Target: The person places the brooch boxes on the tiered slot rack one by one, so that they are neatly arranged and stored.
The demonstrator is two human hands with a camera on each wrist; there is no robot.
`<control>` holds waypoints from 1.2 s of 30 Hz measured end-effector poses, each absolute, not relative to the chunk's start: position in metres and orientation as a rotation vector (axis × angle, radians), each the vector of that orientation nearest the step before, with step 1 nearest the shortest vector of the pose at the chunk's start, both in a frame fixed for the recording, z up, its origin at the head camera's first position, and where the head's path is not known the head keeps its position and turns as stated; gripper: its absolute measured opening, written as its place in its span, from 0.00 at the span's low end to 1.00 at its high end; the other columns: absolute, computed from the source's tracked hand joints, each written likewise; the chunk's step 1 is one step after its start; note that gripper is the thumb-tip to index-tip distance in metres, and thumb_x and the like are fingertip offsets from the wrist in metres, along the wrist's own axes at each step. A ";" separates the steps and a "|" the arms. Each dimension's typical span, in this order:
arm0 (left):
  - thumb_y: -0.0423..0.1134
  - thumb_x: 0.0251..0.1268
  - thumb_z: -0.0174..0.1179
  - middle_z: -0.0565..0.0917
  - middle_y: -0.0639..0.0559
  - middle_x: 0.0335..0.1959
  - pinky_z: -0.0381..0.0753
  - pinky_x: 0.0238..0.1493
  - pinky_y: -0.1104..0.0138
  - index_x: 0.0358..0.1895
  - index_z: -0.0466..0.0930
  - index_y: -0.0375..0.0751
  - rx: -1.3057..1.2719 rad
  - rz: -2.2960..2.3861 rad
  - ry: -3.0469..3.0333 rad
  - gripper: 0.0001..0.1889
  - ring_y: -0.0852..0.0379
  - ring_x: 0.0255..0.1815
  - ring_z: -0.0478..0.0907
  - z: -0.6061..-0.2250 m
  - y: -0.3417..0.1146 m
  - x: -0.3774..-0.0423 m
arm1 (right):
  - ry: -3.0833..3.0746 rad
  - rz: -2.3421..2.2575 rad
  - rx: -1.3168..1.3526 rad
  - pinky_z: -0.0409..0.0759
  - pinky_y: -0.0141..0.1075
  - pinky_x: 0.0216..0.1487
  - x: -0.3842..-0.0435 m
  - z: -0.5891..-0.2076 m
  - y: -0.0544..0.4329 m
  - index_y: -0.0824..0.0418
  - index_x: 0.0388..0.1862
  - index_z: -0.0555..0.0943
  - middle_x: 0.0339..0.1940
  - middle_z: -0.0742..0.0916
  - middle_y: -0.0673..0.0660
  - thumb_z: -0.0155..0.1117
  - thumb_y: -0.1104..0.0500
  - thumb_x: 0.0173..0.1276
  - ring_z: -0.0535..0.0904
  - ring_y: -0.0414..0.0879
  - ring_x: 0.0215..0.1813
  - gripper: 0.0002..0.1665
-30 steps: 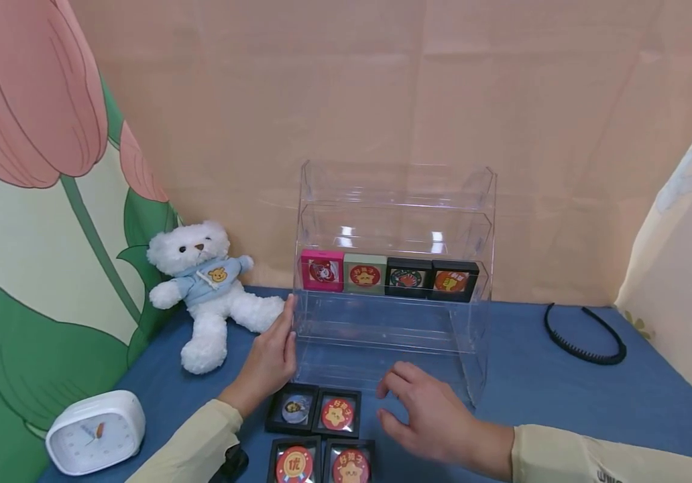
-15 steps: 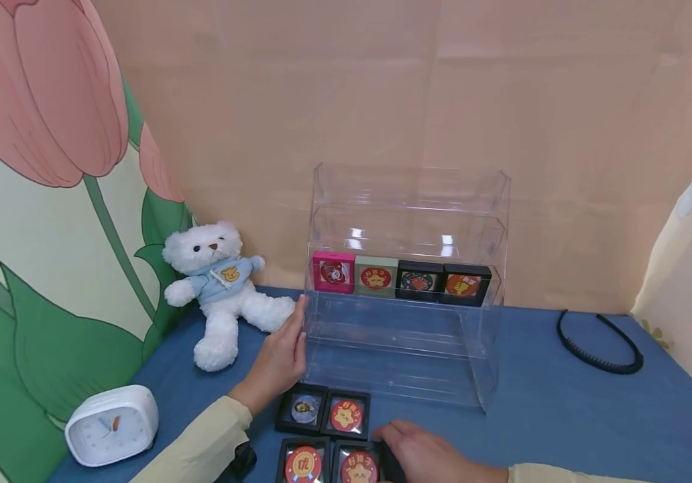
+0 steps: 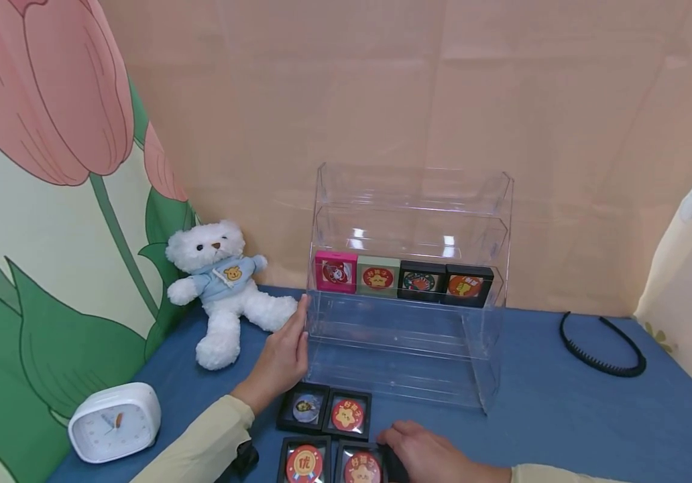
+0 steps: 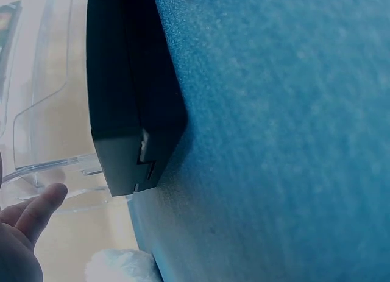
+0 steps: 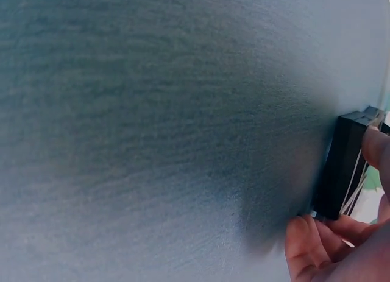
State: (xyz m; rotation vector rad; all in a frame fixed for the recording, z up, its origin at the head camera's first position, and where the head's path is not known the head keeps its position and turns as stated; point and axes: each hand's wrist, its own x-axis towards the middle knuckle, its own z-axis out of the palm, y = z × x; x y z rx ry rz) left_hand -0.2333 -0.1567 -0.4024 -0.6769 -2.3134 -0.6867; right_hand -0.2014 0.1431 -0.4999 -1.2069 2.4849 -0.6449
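The left hand (image 3: 279, 362), grip released, lies against the clear rack (image 3: 382, 329), probably steadying it, while the right hand (image 3: 433, 455) pinches a black case (image 5: 338, 169).

A pale-yellow cloth left sleeve (image 3: 202, 437) and matching right sleeve (image 3: 544, 474) are showing; a black wrist device (image 3: 246, 459) is sitting beside the left.

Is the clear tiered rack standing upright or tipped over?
Upright: the clear rack stands on the blue cloth, tiers rising one above another, with four small boxes in a row on one tier.
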 end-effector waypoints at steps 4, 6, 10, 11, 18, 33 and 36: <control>0.21 0.61 0.56 0.60 0.42 0.71 0.68 0.58 0.58 0.74 0.48 0.32 -0.674 -0.685 -2.317 0.39 0.47 0.66 0.63 -0.403 -0.156 -0.234 | 2.503 -0.667 -1.219 0.79 0.35 0.33 -0.199 -0.498 0.147 0.46 0.56 0.75 0.47 0.78 0.38 0.60 0.27 0.54 0.74 0.35 0.47 0.36; 0.21 0.61 0.56 0.60 0.42 0.71 0.67 0.58 0.58 0.74 0.48 0.32 -0.672 -0.683 -2.319 0.39 0.47 0.67 0.63 -0.403 -0.156 -0.234 | 2.504 -0.683 -1.221 0.78 0.34 0.31 -0.193 -0.489 0.148 0.46 0.54 0.75 0.46 0.78 0.37 0.62 0.29 0.55 0.74 0.34 0.44 0.34; 0.21 0.60 0.56 0.60 0.42 0.71 0.67 0.58 0.58 0.74 0.48 0.32 -0.670 -0.682 -2.319 0.39 0.47 0.67 0.63 -0.403 -0.155 -0.235 | 2.485 -0.697 -1.189 0.77 0.34 0.27 -0.179 -0.463 0.148 0.48 0.52 0.76 0.40 0.79 0.38 0.66 0.35 0.57 0.74 0.32 0.38 0.29; 0.21 0.60 0.56 0.60 0.42 0.71 0.67 0.58 0.58 0.74 0.48 0.32 -0.670 -0.682 -2.319 0.39 0.47 0.67 0.63 -0.403 -0.155 -0.235 | 2.482 -0.697 -1.173 0.77 0.35 0.28 -0.175 -0.458 0.148 0.48 0.51 0.76 0.40 0.79 0.38 0.66 0.36 0.57 0.74 0.32 0.38 0.28; 0.21 0.60 0.57 0.61 0.42 0.71 0.68 0.58 0.58 0.74 0.48 0.33 -0.669 -0.685 -2.322 0.40 0.46 0.66 0.64 -0.403 -0.155 -0.235 | 2.306 -0.958 -1.239 0.77 0.31 0.30 -0.186 -0.495 0.171 0.40 0.48 0.76 0.39 0.80 0.35 0.64 0.39 0.61 0.75 0.30 0.37 0.18; 0.21 0.60 0.56 0.62 0.41 0.70 0.70 0.56 0.58 0.73 0.48 0.32 -0.662 -0.678 -2.309 0.39 0.45 0.64 0.66 -0.405 -0.157 -0.234 | 1.956 -1.419 -1.199 0.82 0.36 0.29 -0.141 -0.397 0.198 0.66 0.42 0.80 0.36 0.85 0.47 0.59 0.69 0.66 0.81 0.38 0.36 0.07; 0.21 0.60 0.57 0.62 0.41 0.70 0.70 0.56 0.58 0.73 0.48 0.32 -0.663 -0.678 -2.308 0.39 0.45 0.64 0.66 -0.405 -0.157 -0.235 | 2.016 -1.407 -1.211 0.82 0.37 0.27 -0.143 -0.394 0.208 0.64 0.41 0.80 0.35 0.85 0.48 0.57 0.70 0.67 0.82 0.38 0.36 0.07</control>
